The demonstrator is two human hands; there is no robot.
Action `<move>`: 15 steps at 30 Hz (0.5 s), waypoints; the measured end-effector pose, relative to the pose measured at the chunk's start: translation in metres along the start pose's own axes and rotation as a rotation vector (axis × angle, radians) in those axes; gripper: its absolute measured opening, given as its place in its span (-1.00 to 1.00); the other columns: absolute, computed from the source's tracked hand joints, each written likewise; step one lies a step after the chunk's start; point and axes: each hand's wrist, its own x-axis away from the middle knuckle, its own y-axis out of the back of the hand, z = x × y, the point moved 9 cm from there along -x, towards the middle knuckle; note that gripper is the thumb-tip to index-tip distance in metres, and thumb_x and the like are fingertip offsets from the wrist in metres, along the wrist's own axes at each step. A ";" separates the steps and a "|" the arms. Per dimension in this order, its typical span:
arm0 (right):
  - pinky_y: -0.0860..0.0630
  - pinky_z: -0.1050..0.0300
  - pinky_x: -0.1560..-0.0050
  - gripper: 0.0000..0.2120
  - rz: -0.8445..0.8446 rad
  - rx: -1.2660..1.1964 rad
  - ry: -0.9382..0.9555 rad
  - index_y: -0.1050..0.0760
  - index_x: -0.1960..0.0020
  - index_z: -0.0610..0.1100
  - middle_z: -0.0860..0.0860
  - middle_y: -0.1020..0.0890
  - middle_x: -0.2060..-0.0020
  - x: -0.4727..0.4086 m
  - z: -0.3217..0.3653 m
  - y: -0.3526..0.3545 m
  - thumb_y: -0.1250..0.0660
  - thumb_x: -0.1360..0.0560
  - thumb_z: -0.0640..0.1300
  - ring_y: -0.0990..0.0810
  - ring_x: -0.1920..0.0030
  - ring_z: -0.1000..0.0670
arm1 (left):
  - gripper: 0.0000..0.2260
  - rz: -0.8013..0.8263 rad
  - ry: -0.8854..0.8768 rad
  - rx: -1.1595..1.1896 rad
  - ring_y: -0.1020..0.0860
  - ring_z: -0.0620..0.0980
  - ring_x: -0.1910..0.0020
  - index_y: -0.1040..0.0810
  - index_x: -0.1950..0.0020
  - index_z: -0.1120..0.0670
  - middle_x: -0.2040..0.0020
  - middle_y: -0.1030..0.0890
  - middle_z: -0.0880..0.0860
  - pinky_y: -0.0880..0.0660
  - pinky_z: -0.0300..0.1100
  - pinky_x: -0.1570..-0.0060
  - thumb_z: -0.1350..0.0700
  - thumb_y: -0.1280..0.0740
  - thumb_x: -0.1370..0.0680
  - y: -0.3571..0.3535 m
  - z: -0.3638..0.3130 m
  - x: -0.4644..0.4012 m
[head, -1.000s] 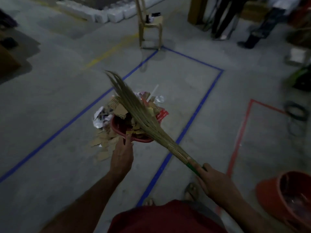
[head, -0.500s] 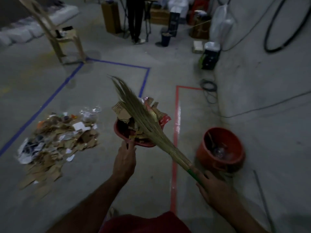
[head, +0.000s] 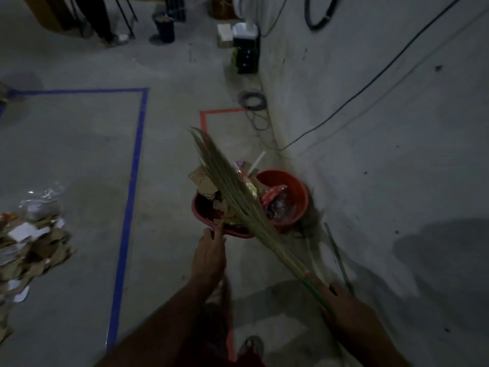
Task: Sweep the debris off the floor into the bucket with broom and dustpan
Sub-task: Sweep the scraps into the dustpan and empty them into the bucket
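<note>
Dustpan [head: 211,221] loaded with debris [head: 209,186], held by left hand [head: 209,256] gripping its near rim, centre frame, touching bucket [head: 288,192] rim. Right hand [head: 344,308] clamps broom [head: 238,197] over load. Dumping step; next likely tip pan (more debris [head: 31,245] lower left).

The loaded dustpan [head: 211,221], far from the bucket [head: 288,197] a second ago, now overlaps its rim.

A dim workshop or warehouse space: bare concrete floor [head: 79,154] marked with blue tape [head: 132,165] and red tape [head: 211,113], cables [head: 344,107] trailing along the wall [head: 397,154].
</note>
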 end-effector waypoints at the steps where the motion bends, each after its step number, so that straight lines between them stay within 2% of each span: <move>1: -0.46 0.14 0.25 -0.32 0.013 -0.008 0.025 0.23 -0.51 0.43 0.07 -0.47 -0.07 -0.005 -0.011 -0.006 -0.10 -0.61 0.01 -0.57 0.12 0.04 | -0.49 0.023 -0.014 0.001 -0.46 0.12 -0.04 -0.14 -0.59 0.01 -0.16 -0.43 0.15 -0.34 -0.13 0.17 0.09 -0.22 -0.66 -0.011 -0.011 -0.008; 2: -0.47 0.15 0.33 -0.29 0.061 -0.045 -0.012 0.21 -0.51 0.44 0.06 -0.52 -0.04 -0.011 -0.027 -0.012 -0.13 -0.58 0.01 -0.58 0.22 0.06 | -0.45 0.047 -0.030 0.009 -0.46 0.11 -0.06 -0.12 -0.60 0.01 -0.21 -0.42 0.16 -0.37 -0.14 0.14 0.10 -0.24 -0.65 -0.021 -0.020 -0.017; 3: -0.48 0.18 0.34 -0.29 0.096 -0.025 -0.041 0.21 -0.50 0.45 0.08 -0.53 -0.05 -0.018 -0.042 -0.018 -0.14 -0.57 0.03 -0.59 0.24 0.08 | -0.42 0.069 -0.047 0.014 -0.46 0.11 -0.09 -0.09 -0.61 0.00 -0.24 -0.41 0.17 -0.39 -0.13 0.12 0.11 -0.25 -0.64 -0.033 -0.028 -0.028; 6: -0.56 0.16 0.10 -0.34 0.053 -0.050 -0.067 0.38 -0.43 0.51 0.12 -0.41 -0.15 -0.039 -0.071 -0.022 -0.05 -0.64 0.14 -0.58 0.05 0.08 | -0.39 0.129 -0.086 0.015 -0.50 0.14 -0.08 -0.04 -0.62 -0.02 -0.29 -0.40 0.16 -0.44 -0.10 0.13 0.14 -0.25 -0.63 -0.071 -0.044 -0.068; 8: -0.57 0.12 0.11 -0.29 0.052 -0.037 -0.081 0.46 -0.39 0.51 0.11 -0.40 -0.09 -0.062 -0.087 -0.019 -0.06 -0.63 0.14 -0.57 0.08 0.06 | -0.41 0.193 -0.084 0.020 -0.50 0.16 -0.06 -0.05 -0.60 -0.01 -0.24 -0.39 0.16 -0.50 -0.03 0.12 0.16 -0.24 -0.63 -0.095 -0.051 -0.095; 10: -0.57 0.10 0.17 -0.23 0.125 -0.052 -0.116 0.50 -0.38 0.48 0.08 -0.41 -0.03 -0.078 -0.099 -0.028 -0.10 -0.61 0.12 -0.56 0.14 0.04 | -0.46 0.255 -0.071 0.033 -0.48 0.15 -0.02 -0.03 -0.56 -0.03 -0.16 -0.38 0.13 -0.48 -0.02 0.13 0.15 -0.21 -0.65 -0.115 -0.058 -0.119; 13: -0.58 0.05 0.21 -0.22 0.138 -0.118 -0.220 0.40 -0.45 0.46 0.06 -0.45 0.01 -0.102 -0.127 -0.040 -0.14 -0.58 0.08 -0.58 0.18 0.00 | -0.60 0.306 -0.096 -0.015 -0.48 0.16 -0.02 -0.14 -0.47 -0.01 -0.15 -0.40 0.14 -0.38 -0.07 0.16 0.12 -0.17 -0.66 -0.143 -0.068 -0.154; 15: -0.60 0.00 0.14 -0.26 0.168 -0.118 -0.246 0.25 -0.52 0.42 0.03 -0.48 0.02 -0.125 -0.139 -0.046 -0.15 -0.55 0.07 -0.60 0.14 -0.05 | -0.60 0.341 -0.102 -0.062 -0.47 0.16 -0.05 -0.20 -0.48 0.03 -0.23 -0.39 0.16 -0.34 -0.07 0.15 0.16 -0.17 -0.66 -0.164 -0.075 -0.180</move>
